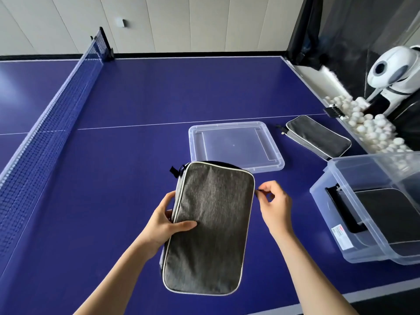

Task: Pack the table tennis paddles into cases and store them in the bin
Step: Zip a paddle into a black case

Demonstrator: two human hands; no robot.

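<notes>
Left hand (166, 220) grips the grey case (208, 226), long axis running away from us; right hand (273, 204) pinches the zip pull on its right edge, bin (372, 214) further right

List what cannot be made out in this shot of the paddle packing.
Head view:
- Contents of the grey case: its fabric hides whether a paddle is inside.
- Zipper pull: too small between the right hand fingers; the zip's state is unclear.
- Left hand fingers behind the case: hidden.
- Clear bin: cut off by the right edge; dark items inside blur through its wall.
- Second case: contents hidden.
</notes>
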